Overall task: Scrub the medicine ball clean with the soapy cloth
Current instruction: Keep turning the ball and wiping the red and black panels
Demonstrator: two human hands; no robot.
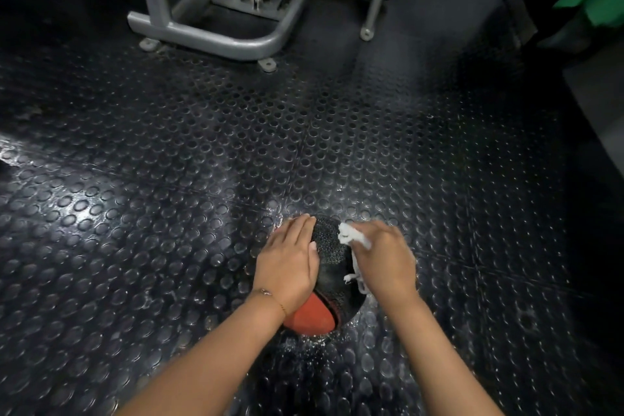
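head | left hand (287, 260) flat on medicine ball (329, 246) | right hand (385, 260) grips cloth (351, 235) | machine frame (202, 39) well apart

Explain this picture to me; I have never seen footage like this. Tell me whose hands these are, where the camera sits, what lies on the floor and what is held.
There is no machine here. A person works with two bare hands, and the one camera is worn on their head, looking forward and down. The left hand lies flat on a black and red medicine ball, seemingly to steady it. The right hand grips a white cloth against the ball's right side. The ball sits on a dark studded floor, which looks wet around it. Further back stands the grey metal frame of some gym equipment.
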